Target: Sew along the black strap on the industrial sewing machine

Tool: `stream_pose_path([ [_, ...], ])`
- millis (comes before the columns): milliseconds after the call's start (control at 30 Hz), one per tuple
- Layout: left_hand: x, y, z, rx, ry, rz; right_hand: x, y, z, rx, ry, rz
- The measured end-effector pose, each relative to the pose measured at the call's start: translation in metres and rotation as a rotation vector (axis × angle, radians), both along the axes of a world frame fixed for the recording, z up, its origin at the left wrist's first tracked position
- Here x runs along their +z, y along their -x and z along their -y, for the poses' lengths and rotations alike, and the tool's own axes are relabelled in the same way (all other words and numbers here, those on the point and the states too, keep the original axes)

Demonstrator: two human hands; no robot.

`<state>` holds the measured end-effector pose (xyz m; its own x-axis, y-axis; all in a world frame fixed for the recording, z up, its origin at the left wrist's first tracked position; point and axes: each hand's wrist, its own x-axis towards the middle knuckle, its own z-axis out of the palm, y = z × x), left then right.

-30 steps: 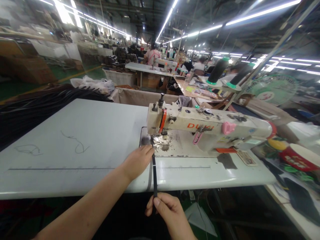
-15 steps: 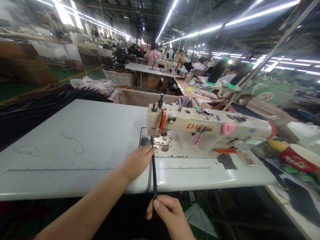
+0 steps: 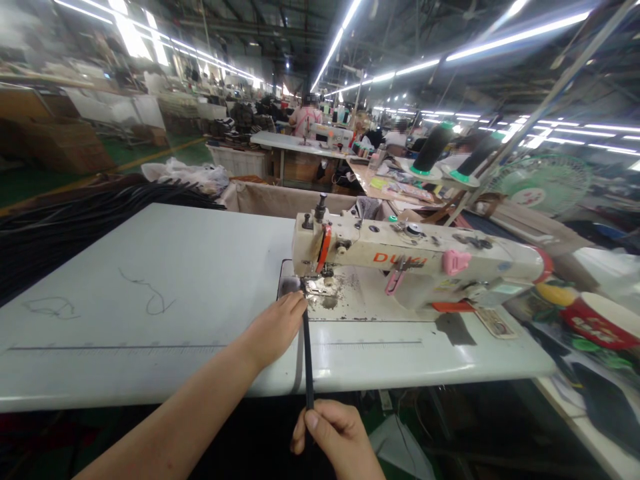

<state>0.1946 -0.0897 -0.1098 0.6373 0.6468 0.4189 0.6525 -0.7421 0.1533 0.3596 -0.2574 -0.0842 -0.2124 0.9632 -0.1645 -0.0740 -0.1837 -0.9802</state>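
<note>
A narrow black strip runs from the needle area of a white sewing machine down over the table's front edge. My left hand lies on the table just before the presser foot, its fingers together on the strip's upper part. Below the table edge, my right hand pinches the strip between thumb and fingers. The strip looks taut between the two hands. What lies under my left fingertips is hidden.
Loose threads lie on the white table. A heap of black strips is at the left. Thread cones, a green fan and a red tub stand to the right. A person in pink sits farther back.
The table and machine sit slightly lower in the view. Both hands keep the same hold on the strip, with my right hand a little lower in the picture.
</note>
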Motion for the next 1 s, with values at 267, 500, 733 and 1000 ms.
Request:
stream_pose_path([
  [267,-0.001,0.001,0.002,-0.011,0.0,-0.057,0.003,-0.002,0.001,0.052,-0.006,-0.04],
  [500,0.006,0.002,0.005,-0.035,-0.046,-0.187,0.001,-0.004,0.001,0.02,-0.139,0.055],
  [733,0.012,0.001,0.006,-0.043,-0.051,-0.193,-0.005,-0.001,0.002,-0.078,-0.064,0.089],
  [1000,0.009,0.002,0.005,-0.022,-0.044,-0.124,0.001,0.004,0.003,-0.065,0.018,0.016],
])
